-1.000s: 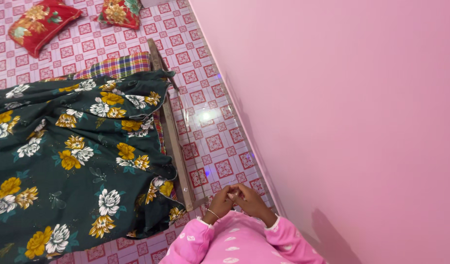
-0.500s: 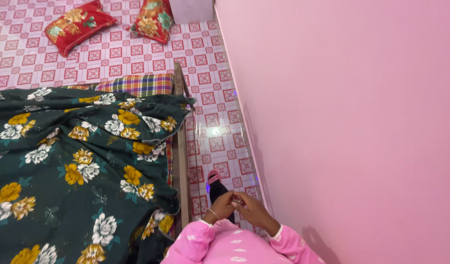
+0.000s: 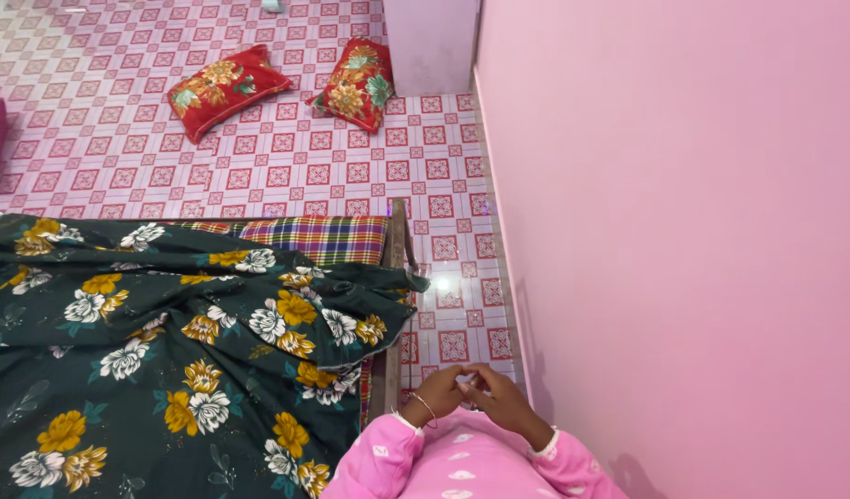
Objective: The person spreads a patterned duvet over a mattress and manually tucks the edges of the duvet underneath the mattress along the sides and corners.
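Observation:
My left hand (image 3: 437, 393) and my right hand (image 3: 497, 395) meet in front of my chest, fingertips touching each other. Both fingers are curled; whether something small sits between them I cannot tell. A thin bracelet circles my left wrist, and both arms wear pink sleeves with white spots. Just left of my hands lies a dark green bedsheet (image 3: 166, 360) with yellow and white flowers, spread over a bed with a wooden frame (image 3: 394, 249). A checked mattress cover (image 3: 323, 237) shows at the bed's far end.
A pink wall (image 3: 684, 231) runs close along my right. The floor (image 3: 120, 157) has pink and red patterned tiles. Two red floral pillows (image 3: 226, 88) (image 3: 355, 83) lie on it far ahead, beside a white cabinet base (image 3: 431, 46). A narrow strip of floor separates bed and wall.
The view has swung upward and left, bringing more floor and both pillows into view. A dark slipper seen half a second ago by my hands is out of sight. My hands stay joined.

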